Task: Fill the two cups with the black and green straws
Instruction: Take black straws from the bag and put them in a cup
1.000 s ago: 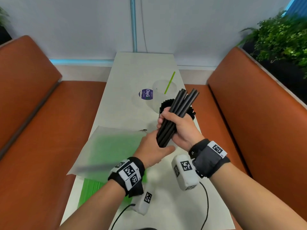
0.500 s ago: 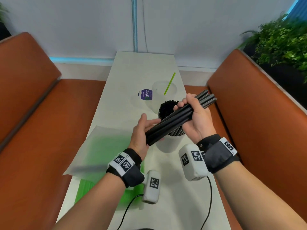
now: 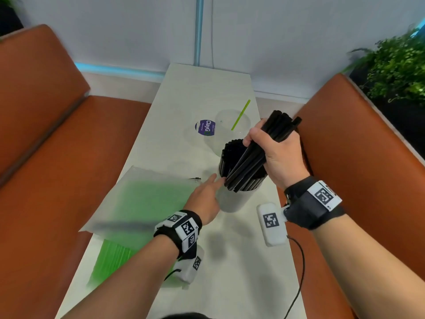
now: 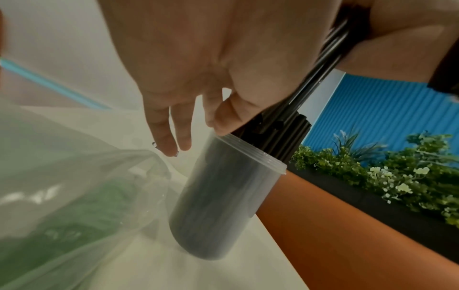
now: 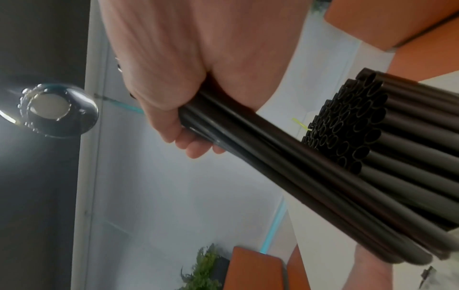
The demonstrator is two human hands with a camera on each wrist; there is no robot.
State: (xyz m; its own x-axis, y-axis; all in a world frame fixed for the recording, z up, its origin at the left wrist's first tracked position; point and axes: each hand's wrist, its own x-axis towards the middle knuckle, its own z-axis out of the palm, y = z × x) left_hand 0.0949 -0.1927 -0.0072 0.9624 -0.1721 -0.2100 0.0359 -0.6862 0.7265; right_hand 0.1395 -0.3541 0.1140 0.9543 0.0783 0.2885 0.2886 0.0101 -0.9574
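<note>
Since half a second ago the left hand has let go of the black bundle's lower end and dropped beside the near cup, while the right hand has tipped the bundle steeper, low end down at the cup's mouth. Big picture first: the long white table runs away between two orange bench seats, and on its near left lies the frosted bag of green straws, a loose green stack poking out below it. Now the near cup, clear plastic, standing upright on the table and already packed dark with black straws. Right above it, the right hand is wrapped firmly round the bundle of black straws, fingers curled over the top, thumb underneath; the bundle slants from upper right down to lower left, its low tips right at the cup's rim, over the straws already inside. From the left wrist view, the left hand is loose and holding nothing, fingers extended, the thumb tip at the cup's rim, and whether it actually touches is hard to call. Behind, the far cup stands clear with a single green straw leaning in it, and a purple round sticker sits just left of it.
</note>
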